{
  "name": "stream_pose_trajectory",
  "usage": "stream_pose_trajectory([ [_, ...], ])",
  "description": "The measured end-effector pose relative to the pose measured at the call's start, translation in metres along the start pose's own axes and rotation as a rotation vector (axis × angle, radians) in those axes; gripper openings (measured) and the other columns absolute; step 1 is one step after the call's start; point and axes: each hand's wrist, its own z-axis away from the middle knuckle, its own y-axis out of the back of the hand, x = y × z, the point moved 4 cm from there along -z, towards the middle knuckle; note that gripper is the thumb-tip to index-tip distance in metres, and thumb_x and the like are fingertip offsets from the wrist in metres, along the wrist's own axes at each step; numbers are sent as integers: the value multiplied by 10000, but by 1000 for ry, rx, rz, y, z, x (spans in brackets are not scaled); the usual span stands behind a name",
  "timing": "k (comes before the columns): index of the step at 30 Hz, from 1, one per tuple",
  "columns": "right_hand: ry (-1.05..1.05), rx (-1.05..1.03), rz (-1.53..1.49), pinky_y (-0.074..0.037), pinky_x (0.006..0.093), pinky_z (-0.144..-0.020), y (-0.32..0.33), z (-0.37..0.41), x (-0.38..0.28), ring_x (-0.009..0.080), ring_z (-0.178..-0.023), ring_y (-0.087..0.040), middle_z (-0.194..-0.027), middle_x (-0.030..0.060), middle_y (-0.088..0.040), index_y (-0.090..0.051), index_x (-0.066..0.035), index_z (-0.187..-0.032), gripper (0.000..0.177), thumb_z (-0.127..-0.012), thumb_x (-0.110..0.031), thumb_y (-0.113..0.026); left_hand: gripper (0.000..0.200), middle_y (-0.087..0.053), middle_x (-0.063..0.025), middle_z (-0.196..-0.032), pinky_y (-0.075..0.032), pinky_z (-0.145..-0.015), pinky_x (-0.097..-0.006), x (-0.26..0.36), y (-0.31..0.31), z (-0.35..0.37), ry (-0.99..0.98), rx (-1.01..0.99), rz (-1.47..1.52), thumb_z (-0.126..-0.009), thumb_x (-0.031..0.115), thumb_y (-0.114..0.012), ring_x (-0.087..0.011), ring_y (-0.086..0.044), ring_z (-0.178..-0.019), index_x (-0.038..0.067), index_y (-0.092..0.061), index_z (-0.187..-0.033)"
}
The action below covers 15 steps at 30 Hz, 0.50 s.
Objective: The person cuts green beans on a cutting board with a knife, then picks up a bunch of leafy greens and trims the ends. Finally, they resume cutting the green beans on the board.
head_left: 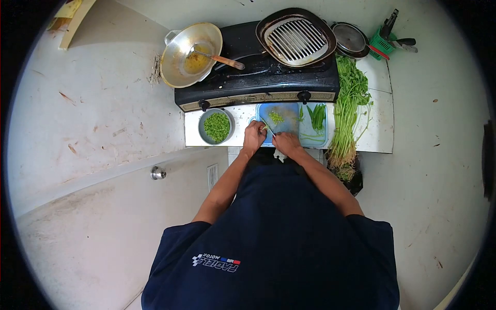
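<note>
My right hand (pixel 287 142) is closed round a small knife (pixel 269 128), whose blade points up and left over the blue cutting board (pixel 293 109). At the board's left front corner, my left hand (pixel 253 136) pinches thin green vegetable pieces (pixel 264 126) against the blade. A small heap of chopped green bits (pixel 277 118) lies on the board. To the left stands a grey bowl (pixel 230 135) filled with chopped green vegetable (pixel 216 127). Longer green pods (pixel 316 117) lie in a pale blue tray (pixel 313 142) beside the board.
Behind the board sits a black two-burner stove (pixel 243 77), bearing a wok (pixel 173 62) with a wooden-handled ladle (pixel 227 61) and a grill pan (pixel 268 23). Leafy greens with roots (pixel 349 103) hang over the counter's right front edge. A green basket (pixel 381 45) holds knives; a lidded pan (pixel 351 39) stands nearby.
</note>
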Motion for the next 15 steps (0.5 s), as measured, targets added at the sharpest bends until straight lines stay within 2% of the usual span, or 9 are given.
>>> stream_pose_trajectory([
  [2, 19, 25, 53, -588, 480, -731, 0, -3, -4, 362, -801, -746, -855, 199, -744, -756, -44, -826, 403, -1009, -289, -494, 94, -616, -172, -813, -522, -690, -431, -3, 0, 3, -8, 5, 35, -792, -21, -661, -353, -639, -740, 3, -692, -877],
  [5, 22, 26, 91, -585, 478, -746, 0, -2, -5, 353, -819, -748, -867, 188, -748, -764, -53, -839, 396, -1013, -284, -494, 118, -629, -176, -837, -521, -694, -435, -1, 0, 4, -21, 13, 48, -795, -24, -646, -363, -636, -741, -1, -697, -900],
  [13, 5, -44, 99, -578, 484, -751, 3, 13, 2, 348, -827, -749, -884, 191, -751, -780, -52, -866, 398, -1013, -292, -498, 107, -647, -190, -847, -515, -705, -448, -5, -1, 6, 10, 9, 27, -856, -10, -645, -372, -648, -760, -19, -711, -939],
  [15, 4, -53, 92, -581, 481, -748, 3, 11, 3, 349, -827, -749, -885, 191, -751, -780, -51, -867, 402, -1014, -296, -497, 106, -648, -193, -847, -517, -713, -449, -6, -2, 7, 41, 30, 114, -863, -7, -646, -376, -649, -765, -20, -716, -941],
])
